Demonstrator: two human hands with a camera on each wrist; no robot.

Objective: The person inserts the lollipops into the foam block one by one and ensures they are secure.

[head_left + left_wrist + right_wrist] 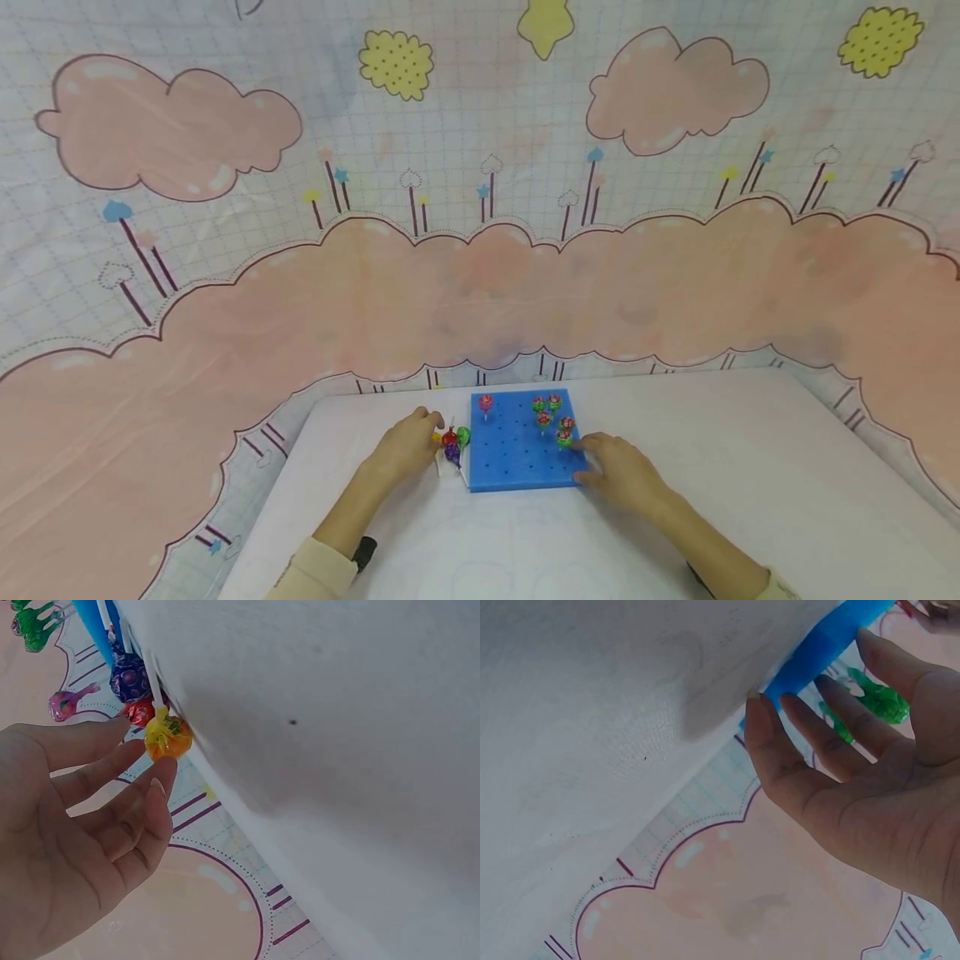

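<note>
A blue pegboard with rows of holes lies on the table. One pink-red lollipop stands at its back left, and several red-and-green lollipops stand toward its right side. Left of the board, loose lollipops lie together: purple, red, green and yellow-orange. My left hand reaches over them, a fingertip at the yellow-orange one; its thumb is apart from that candy. My right hand has spread, slightly bent fingers at the board's right edge, with nothing in its grasp.
The white table extends in front of the board and to both sides. Behind it hangs a printed cloth with pink clouds. Loose lollipop sticks point toward the table's front, close to the board's left edge.
</note>
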